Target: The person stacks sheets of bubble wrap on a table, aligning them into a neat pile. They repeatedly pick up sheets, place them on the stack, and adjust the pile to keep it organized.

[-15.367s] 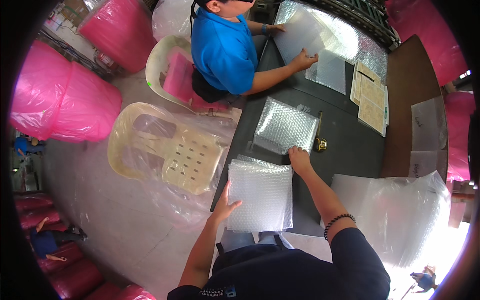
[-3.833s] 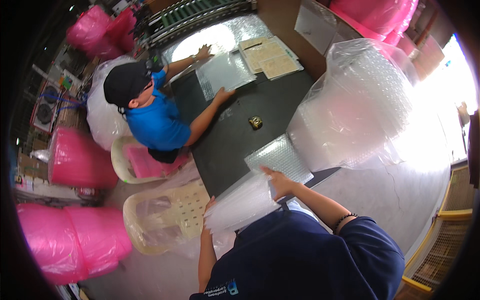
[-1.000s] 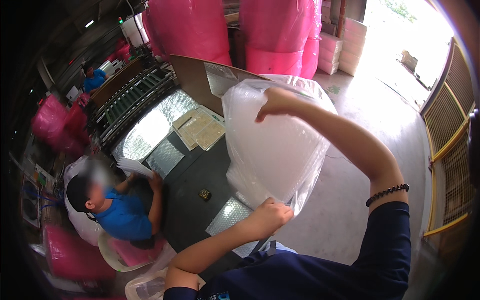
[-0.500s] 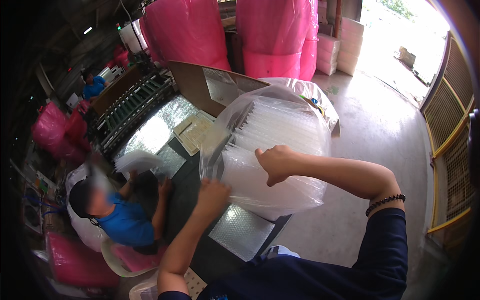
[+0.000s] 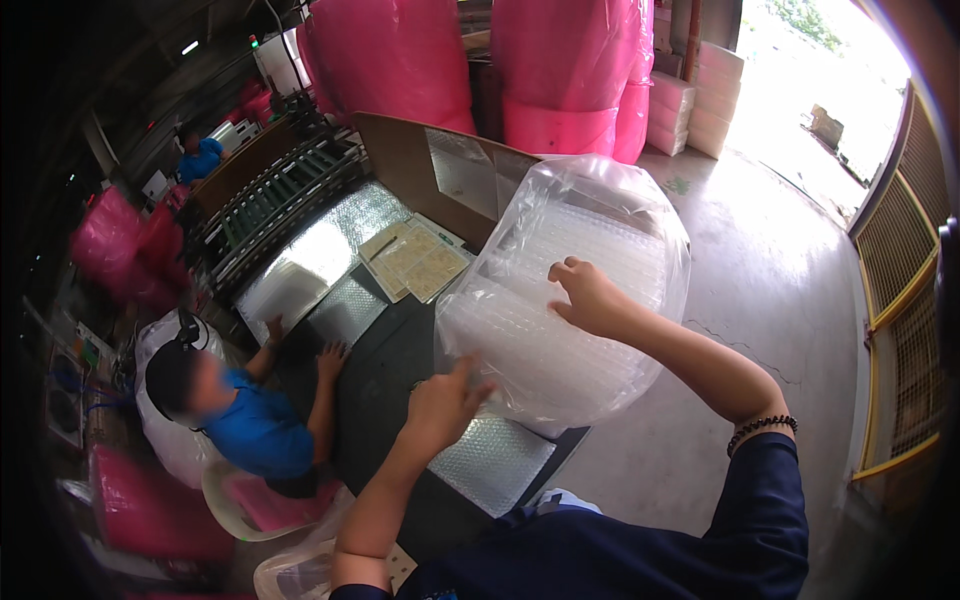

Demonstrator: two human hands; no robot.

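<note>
The right hand (image 5: 590, 298) is pressing spread, half-open fingers onto the clear bag of bubble-wrap sheets (image 5: 590, 240); the left hand (image 5: 443, 405), loosely curled, is touching its lower edge.

The big clear bag (image 5: 570, 300) blocked the bench (image 5: 390, 370) at twelve o'clock. Open floor (image 5: 770, 300) lay at two o'clock; a co-worker (image 5: 240, 420) crowded the nine o'clock side.

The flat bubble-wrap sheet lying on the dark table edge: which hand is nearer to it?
Left. The left hand hovers just above the bubble-wrap sheet; the right hand is farther up, pressed on the big clear bag.
</note>
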